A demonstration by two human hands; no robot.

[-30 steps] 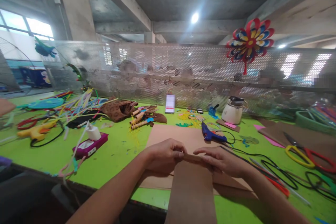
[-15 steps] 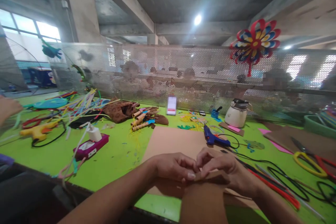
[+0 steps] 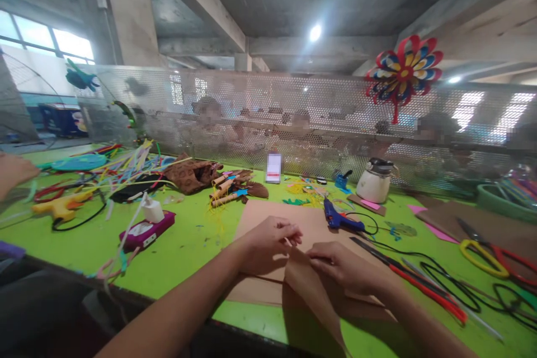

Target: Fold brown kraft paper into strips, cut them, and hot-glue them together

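A strip of brown kraft paper [image 3: 312,285] stands tilted and curving in front of me, its lower end running out at the bottom edge. My right hand [image 3: 346,265] pinches it near the top, thumb and forefinger at its right edge. Just left of the strip's top corner is my left hand [image 3: 268,243], its fingers loosely bent and apart; whether a fingertip touches the paper is unclear. Beneath both hands lies a larger sheet of tan paper [image 3: 262,215] on the green table [image 3: 197,257].
A blue glue gun [image 3: 342,221] rests at the sheet's upper right. Rightward are red-handled tweezers [image 3: 436,288], black cable and scissors [image 3: 482,257]. A purple power strip [image 3: 149,232] and a yellow glue gun [image 3: 62,207] lie left. Another person's hand [image 3: 17,173] shows at the left edge.
Both hands held the brown strip's top edge, came closer together at it, then moved apart. The strip has turned from flat-facing to edge-on, and the left hand's fingers have loosened.
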